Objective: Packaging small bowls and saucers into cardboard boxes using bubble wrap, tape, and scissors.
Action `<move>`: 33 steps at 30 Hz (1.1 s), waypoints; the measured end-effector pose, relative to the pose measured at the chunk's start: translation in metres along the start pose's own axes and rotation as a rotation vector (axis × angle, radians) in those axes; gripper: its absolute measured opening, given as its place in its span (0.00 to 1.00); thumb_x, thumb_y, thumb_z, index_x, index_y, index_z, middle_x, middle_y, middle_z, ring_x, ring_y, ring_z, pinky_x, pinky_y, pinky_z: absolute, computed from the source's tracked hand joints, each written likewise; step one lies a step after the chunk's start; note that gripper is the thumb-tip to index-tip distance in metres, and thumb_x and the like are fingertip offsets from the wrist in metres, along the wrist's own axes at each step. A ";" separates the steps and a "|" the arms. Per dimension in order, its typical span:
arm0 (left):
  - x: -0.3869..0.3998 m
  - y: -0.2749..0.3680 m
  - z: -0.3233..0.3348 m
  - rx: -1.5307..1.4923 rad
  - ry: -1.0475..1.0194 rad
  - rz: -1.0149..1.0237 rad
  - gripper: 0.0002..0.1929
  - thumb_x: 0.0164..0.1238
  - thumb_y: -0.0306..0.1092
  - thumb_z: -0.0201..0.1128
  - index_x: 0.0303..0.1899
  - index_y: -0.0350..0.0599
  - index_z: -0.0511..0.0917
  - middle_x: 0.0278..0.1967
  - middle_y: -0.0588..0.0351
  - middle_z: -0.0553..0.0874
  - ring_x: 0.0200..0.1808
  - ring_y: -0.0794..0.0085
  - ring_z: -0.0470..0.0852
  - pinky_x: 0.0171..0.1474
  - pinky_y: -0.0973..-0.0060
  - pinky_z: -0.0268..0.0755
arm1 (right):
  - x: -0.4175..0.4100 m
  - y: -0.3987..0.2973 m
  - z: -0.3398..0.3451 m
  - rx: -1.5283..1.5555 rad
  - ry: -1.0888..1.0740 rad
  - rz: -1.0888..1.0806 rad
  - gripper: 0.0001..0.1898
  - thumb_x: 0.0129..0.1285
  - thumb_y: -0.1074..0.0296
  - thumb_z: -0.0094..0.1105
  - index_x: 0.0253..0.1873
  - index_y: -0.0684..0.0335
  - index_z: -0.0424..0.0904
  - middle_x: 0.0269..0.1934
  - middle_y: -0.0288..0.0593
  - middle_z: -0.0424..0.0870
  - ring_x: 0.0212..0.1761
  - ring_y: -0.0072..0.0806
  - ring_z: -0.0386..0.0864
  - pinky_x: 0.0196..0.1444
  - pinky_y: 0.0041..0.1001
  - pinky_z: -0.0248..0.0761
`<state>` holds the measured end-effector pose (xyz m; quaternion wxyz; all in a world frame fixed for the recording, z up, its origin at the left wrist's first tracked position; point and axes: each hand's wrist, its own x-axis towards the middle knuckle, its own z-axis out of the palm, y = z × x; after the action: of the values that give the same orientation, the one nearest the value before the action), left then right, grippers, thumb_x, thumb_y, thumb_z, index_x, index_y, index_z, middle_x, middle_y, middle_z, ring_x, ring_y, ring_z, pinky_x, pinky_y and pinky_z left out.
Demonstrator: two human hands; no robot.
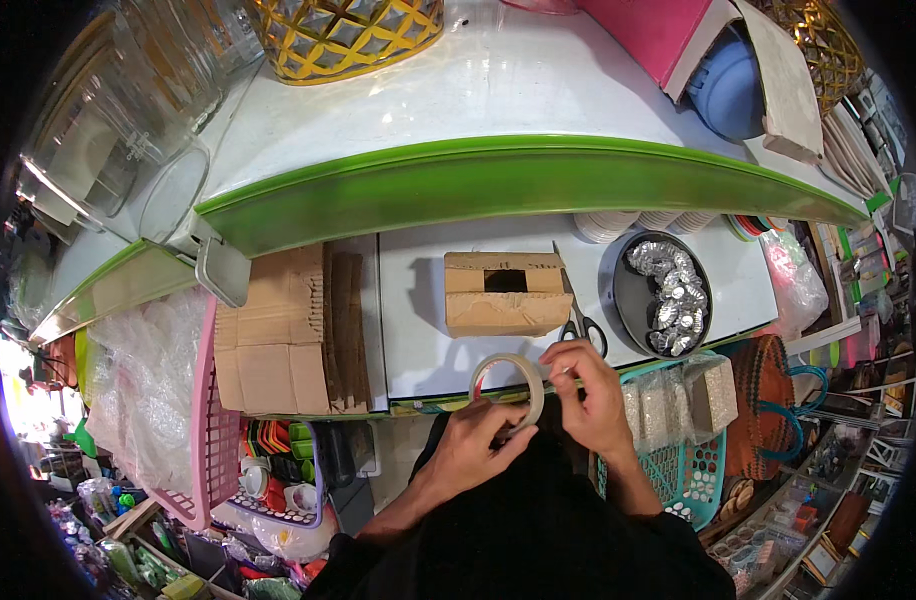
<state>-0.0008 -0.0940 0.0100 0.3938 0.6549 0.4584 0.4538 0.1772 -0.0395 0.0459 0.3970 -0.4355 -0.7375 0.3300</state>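
Note:
A roll of adhesive tape (534,390) is gripped at its lower rim by my left hand (479,442). Just right of the roll, my right hand (587,394) is raised with thumb and forefinger curled near each other; whether a tape end lies between them cannot be made out. Beyond both hands a small cardboard box (507,313) rests on the white shelf (420,367), with a dark rectangular gap between its top flaps. Scissors with black handles (594,335) lie against the box's right side, partly hidden by it. A round dark pan (624,300) holds crumpled foil pieces.
Folded cardboard (274,337) stands at the left beside a pink basket (203,420) of bubble wrap. A green-edged upper shelf (503,184) overhangs the back. A turquoise basket (717,480) with wrapped items is at the right, near a brown woven bag (762,405).

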 end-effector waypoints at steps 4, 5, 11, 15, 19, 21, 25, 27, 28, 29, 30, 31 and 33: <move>-0.002 -0.006 0.000 -0.011 -0.100 0.157 0.13 0.56 0.27 0.74 0.40 0.38 0.79 0.30 0.51 0.84 0.31 0.61 0.82 0.36 0.67 0.75 | 0.001 0.004 -0.009 0.149 0.043 0.187 0.08 0.76 0.67 0.50 0.45 0.66 0.70 0.43 0.48 0.85 0.40 0.32 0.85 0.37 0.28 0.79; -0.003 -0.008 0.000 -0.013 -0.124 0.211 0.13 0.56 0.27 0.74 0.39 0.37 0.79 0.30 0.52 0.84 0.32 0.60 0.82 0.38 0.66 0.75 | 0.002 0.003 -0.010 0.215 0.030 0.265 0.08 0.78 0.66 0.47 0.46 0.66 0.68 0.44 0.47 0.86 0.40 0.30 0.85 0.37 0.27 0.80; -0.006 -0.019 -0.004 -0.124 -0.073 0.133 0.12 0.56 0.25 0.70 0.41 0.36 0.78 0.33 0.49 0.84 0.33 0.61 0.83 0.39 0.69 0.76 | 0.004 -0.004 -0.014 0.234 -0.046 0.358 0.09 0.78 0.65 0.45 0.47 0.65 0.67 0.41 0.45 0.89 0.38 0.28 0.87 0.33 0.26 0.81; -0.010 -0.027 -0.005 -0.089 -0.051 0.098 0.16 0.63 0.27 0.65 0.50 0.34 0.72 0.41 0.46 0.82 0.37 0.69 0.84 0.44 0.73 0.76 | 0.010 -0.020 -0.009 0.103 -0.090 0.380 0.09 0.78 0.65 0.46 0.48 0.66 0.67 0.41 0.45 0.89 0.36 0.32 0.88 0.33 0.27 0.82; -0.007 -0.022 -0.002 -0.254 0.071 -0.003 0.24 0.62 0.24 0.65 0.58 0.34 0.66 0.51 0.43 0.78 0.39 0.65 0.87 0.41 0.72 0.79 | 0.008 -0.026 0.004 0.068 -0.155 0.407 0.08 0.77 0.66 0.48 0.48 0.66 0.67 0.38 0.49 0.87 0.33 0.43 0.87 0.32 0.34 0.81; 0.001 -0.008 -0.002 -0.276 0.098 -0.153 0.24 0.65 0.23 0.64 0.60 0.33 0.66 0.54 0.43 0.75 0.39 0.65 0.87 0.42 0.75 0.79 | 0.004 -0.021 0.011 -0.094 -0.218 0.293 0.07 0.75 0.67 0.50 0.48 0.65 0.68 0.34 0.54 0.84 0.33 0.54 0.84 0.31 0.43 0.76; 0.011 0.000 -0.004 -0.338 -0.046 -0.330 0.21 0.70 0.23 0.61 0.62 0.35 0.65 0.54 0.48 0.73 0.45 0.74 0.81 0.43 0.77 0.79 | 0.000 -0.023 0.021 -0.129 -0.181 0.253 0.07 0.74 0.68 0.51 0.48 0.65 0.67 0.30 0.58 0.81 0.32 0.59 0.81 0.31 0.48 0.72; 0.008 -0.006 0.005 -0.445 -0.024 -0.319 0.20 0.71 0.23 0.60 0.61 0.35 0.66 0.54 0.49 0.72 0.46 0.75 0.79 0.43 0.77 0.79 | 0.001 -0.027 0.020 -0.160 -0.163 0.250 0.07 0.74 0.69 0.51 0.48 0.66 0.66 0.29 0.58 0.81 0.32 0.59 0.81 0.31 0.48 0.72; 0.007 -0.008 0.008 -0.552 -0.002 -0.310 0.19 0.72 0.23 0.59 0.60 0.36 0.66 0.55 0.50 0.72 0.47 0.76 0.78 0.44 0.76 0.79 | 0.002 -0.030 0.019 -0.189 -0.145 0.248 0.07 0.74 0.69 0.51 0.48 0.66 0.66 0.28 0.58 0.81 0.31 0.59 0.81 0.31 0.47 0.72; 0.006 -0.009 0.009 -0.551 -0.002 -0.310 0.19 0.72 0.23 0.59 0.60 0.36 0.66 0.55 0.50 0.72 0.47 0.76 0.78 0.44 0.76 0.79 | 0.003 -0.032 0.019 -0.188 -0.145 0.247 0.07 0.74 0.69 0.51 0.48 0.66 0.66 0.28 0.58 0.81 0.31 0.59 0.81 0.31 0.47 0.72; 0.006 -0.008 0.010 -0.567 -0.010 -0.314 0.18 0.72 0.22 0.58 0.60 0.37 0.66 0.55 0.51 0.71 0.48 0.75 0.78 0.44 0.77 0.78 | 0.003 -0.035 0.018 -0.193 -0.155 0.272 0.07 0.74 0.69 0.50 0.48 0.66 0.66 0.29 0.58 0.81 0.32 0.59 0.82 0.31 0.47 0.72; 0.006 -0.007 0.010 -0.584 -0.017 -0.318 0.18 0.72 0.22 0.58 0.60 0.37 0.66 0.55 0.51 0.71 0.49 0.75 0.77 0.45 0.77 0.78 | 0.003 -0.036 0.017 -0.197 -0.165 0.297 0.07 0.75 0.69 0.50 0.48 0.67 0.66 0.29 0.58 0.81 0.32 0.59 0.82 0.30 0.47 0.72; 0.009 -0.003 0.008 -0.547 -0.028 -0.348 0.17 0.72 0.22 0.58 0.59 0.38 0.67 0.54 0.51 0.71 0.50 0.73 0.77 0.46 0.75 0.78 | 0.001 -0.037 0.016 -0.198 -0.165 0.308 0.08 0.74 0.69 0.51 0.48 0.67 0.66 0.29 0.58 0.81 0.32 0.58 0.82 0.31 0.47 0.72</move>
<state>0.0078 -0.0853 0.0074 0.6331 0.4428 0.4189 0.4771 0.1486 -0.0559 0.0692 0.2352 -0.5515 -0.7210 0.3475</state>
